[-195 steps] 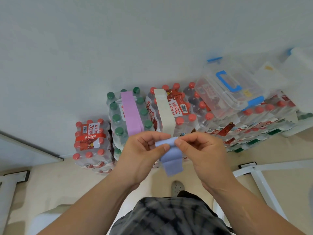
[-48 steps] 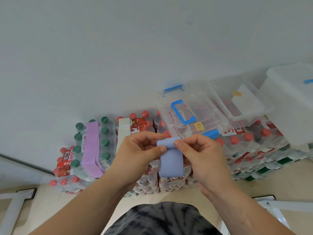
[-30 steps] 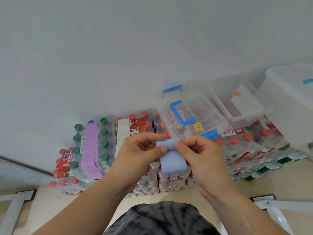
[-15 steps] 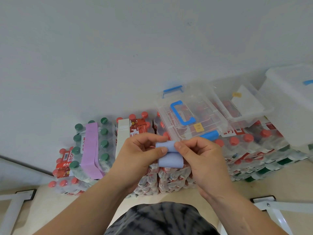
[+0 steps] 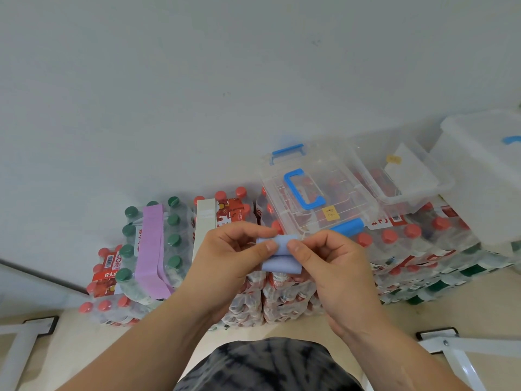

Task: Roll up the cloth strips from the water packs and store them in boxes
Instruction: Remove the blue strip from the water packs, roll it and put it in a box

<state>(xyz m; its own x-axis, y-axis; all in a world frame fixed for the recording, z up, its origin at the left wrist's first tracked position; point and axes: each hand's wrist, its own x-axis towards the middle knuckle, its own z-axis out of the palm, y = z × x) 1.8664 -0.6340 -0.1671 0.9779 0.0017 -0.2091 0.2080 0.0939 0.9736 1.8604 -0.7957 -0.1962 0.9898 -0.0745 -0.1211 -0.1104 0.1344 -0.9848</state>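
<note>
Blue strip (image 5: 280, 256) | rolled, between both hands | left fingers (image 5: 265, 246) and right fingers (image 5: 294, 246) pinched on it

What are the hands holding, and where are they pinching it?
A blue cloth strip, nearly all rolled up. The left hand and right hand pinch the roll at its two ends, thumbs in front; a short tail hangs below.

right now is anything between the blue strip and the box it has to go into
Yes: the clear box just behind the hands has its lid shut, blue latch down. Both hands hold the blue strip, so one must free up to open it.
</note>
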